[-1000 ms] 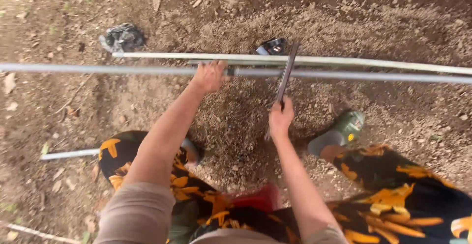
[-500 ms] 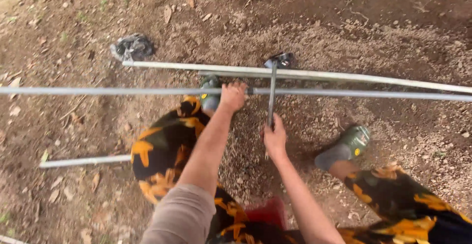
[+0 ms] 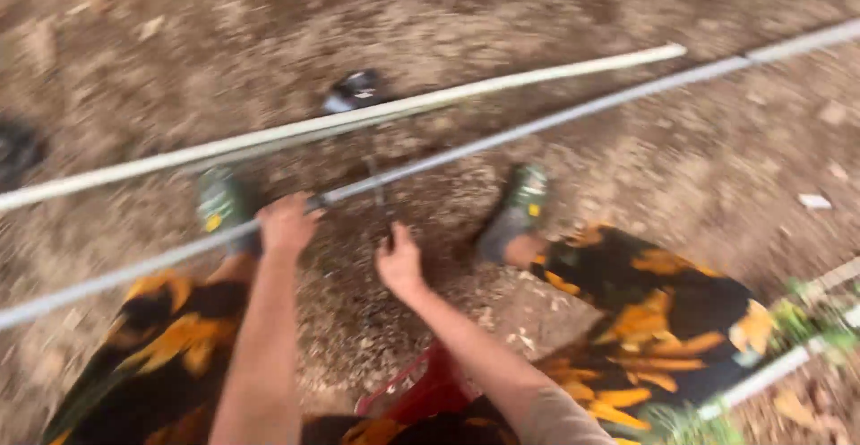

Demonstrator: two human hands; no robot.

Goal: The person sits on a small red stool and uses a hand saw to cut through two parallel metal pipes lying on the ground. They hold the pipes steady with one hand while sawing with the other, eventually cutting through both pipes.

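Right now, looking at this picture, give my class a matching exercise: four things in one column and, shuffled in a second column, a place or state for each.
Things:
1. left hand
2. right hand
3. white pole
4. left shoe

Places or states:
A. lying on the soil beyond the grey pole
B. gripping the grey pole
C. under the grey pole, beside the left hand
D. holding the lower end of a thin dark tool

Pairs: 1-B, 2-D, 3-A, 4-C
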